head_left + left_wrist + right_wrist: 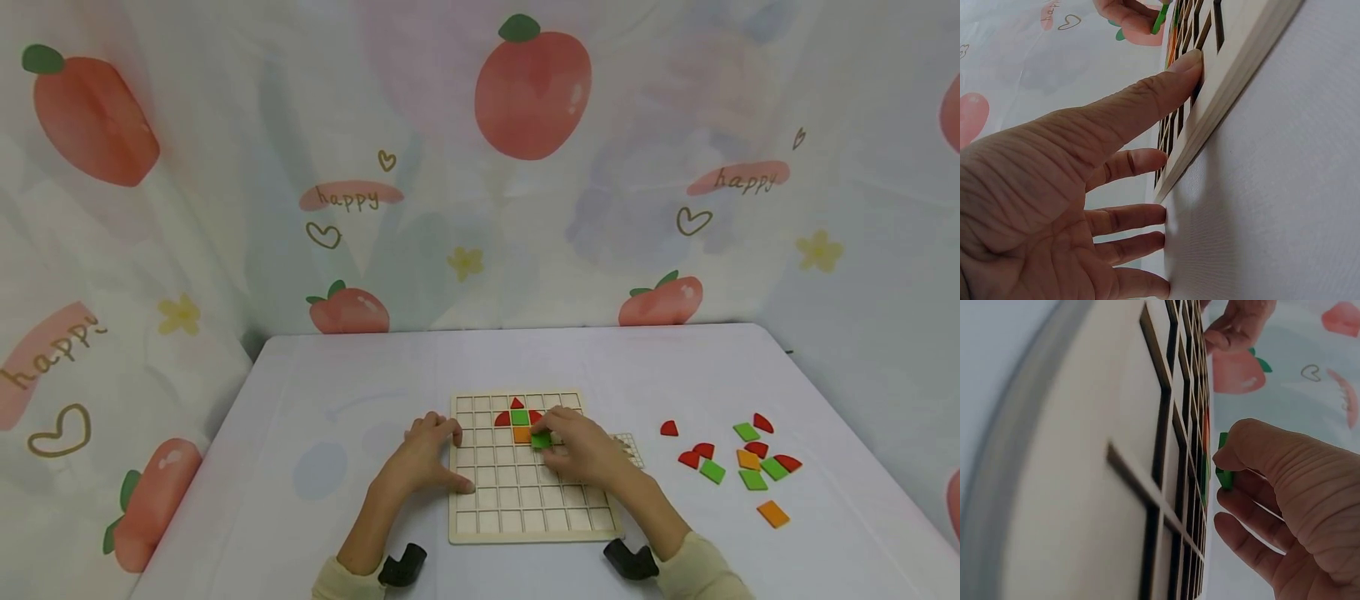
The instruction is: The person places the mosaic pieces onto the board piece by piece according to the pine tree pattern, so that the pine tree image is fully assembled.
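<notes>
Spreading the left hand, with thumb on the left edge of the board; pinching a green tile in the right hand, just above the board beside an orange tile, held nearly level, broad face along it.

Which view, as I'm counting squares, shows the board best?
The head view: it shows the board from above, nearly whole, though the right hand covers part. The left wrist view shows only a slanted strip of it; the right wrist view shows it close up but foreshortened.
</notes>
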`<action>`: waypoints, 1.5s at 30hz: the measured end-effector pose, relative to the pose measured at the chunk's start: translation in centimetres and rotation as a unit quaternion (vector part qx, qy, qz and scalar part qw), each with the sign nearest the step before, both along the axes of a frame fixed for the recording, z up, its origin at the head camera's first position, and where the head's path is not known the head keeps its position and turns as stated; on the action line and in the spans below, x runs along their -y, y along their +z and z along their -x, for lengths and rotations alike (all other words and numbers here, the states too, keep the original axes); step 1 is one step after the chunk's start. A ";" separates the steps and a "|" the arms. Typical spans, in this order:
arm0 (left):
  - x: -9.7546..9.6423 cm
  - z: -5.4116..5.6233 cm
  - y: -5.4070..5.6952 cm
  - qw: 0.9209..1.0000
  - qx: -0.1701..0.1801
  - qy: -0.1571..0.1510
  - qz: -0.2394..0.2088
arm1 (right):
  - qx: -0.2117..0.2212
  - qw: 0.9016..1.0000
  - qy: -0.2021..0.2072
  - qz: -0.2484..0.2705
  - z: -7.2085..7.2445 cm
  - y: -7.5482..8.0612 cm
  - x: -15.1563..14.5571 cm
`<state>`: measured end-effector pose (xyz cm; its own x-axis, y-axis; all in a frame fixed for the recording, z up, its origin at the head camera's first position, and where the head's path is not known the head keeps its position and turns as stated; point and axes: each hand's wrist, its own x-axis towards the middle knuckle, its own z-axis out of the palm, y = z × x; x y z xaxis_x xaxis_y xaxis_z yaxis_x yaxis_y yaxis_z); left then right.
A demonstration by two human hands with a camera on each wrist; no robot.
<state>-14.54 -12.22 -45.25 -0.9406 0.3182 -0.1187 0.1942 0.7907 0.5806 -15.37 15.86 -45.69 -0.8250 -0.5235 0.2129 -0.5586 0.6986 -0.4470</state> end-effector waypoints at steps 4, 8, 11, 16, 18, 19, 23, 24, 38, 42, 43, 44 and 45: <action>0.0 0.0 0.1 1.000 0.002 0.001 0.001 | -0.005 1.000 0.027 0.010 0.1 -0.1 0.7; 0.1 -0.1 0.1 1.000 0.002 -0.001 0.001 | -0.013 0.999 0.041 0.014 0.4 -0.3 1.5; 0.1 -0.1 0.2 1.000 0.000 -0.005 0.001 | -0.023 0.998 0.052 0.006 0.7 -0.3 2.2; 0.1 -0.1 0.2 1.000 -0.010 -0.013 -0.008 | -0.020 0.998 0.063 -0.010 1.0 -0.1 3.1; 0.1 -0.2 0.1 1.000 -0.013 -0.015 -0.015 | -0.016 0.998 0.063 -0.017 1.1 0.1 3.4; 0.1 -0.2 0.1 1.000 -0.015 -0.017 -0.017 | -0.014 0.998 0.063 -0.020 1.1 0.2 3.5; 0.2 -0.2 0.0 0.999 -0.016 -0.019 -0.021 | -0.018 0.997 0.072 -0.030 1.2 0.4 3.9; 0.2 -0.2 0.0 0.999 -0.016 -0.019 -0.020 | -0.019 0.996 0.076 -0.030 1.2 0.4 4.0; 0.2 -0.1 0.1 1.000 -0.014 -0.010 -0.009 | -0.056 0.994 0.087 -0.048 1.3 0.6 4.6; 0.1 -0.2 0.0 1.000 -0.012 -0.013 -0.013 | -0.057 0.994 0.077 -0.055 1.0 0.6 4.4; 0.2 -0.2 0.0 1.000 -0.011 -0.013 -0.014 | -0.055 0.994 0.076 -0.054 0.9 0.6 4.3; 0.2 -0.1 0.1 1.000 -0.010 -0.014 -0.016 | -0.055 0.994 0.073 -0.055 0.9 0.6 4.2; 0.2 -0.1 0.1 1.000 -0.009 -0.016 -0.017 | -0.053 0.995 0.069 -0.052 0.8 0.6 4.0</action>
<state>-14.44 -12.46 -45.16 -0.9320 0.3510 -0.0906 0.2293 0.7643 0.6027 -16.19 11.83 -45.09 -0.7194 -0.6543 0.2330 -0.6927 0.6512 -0.3101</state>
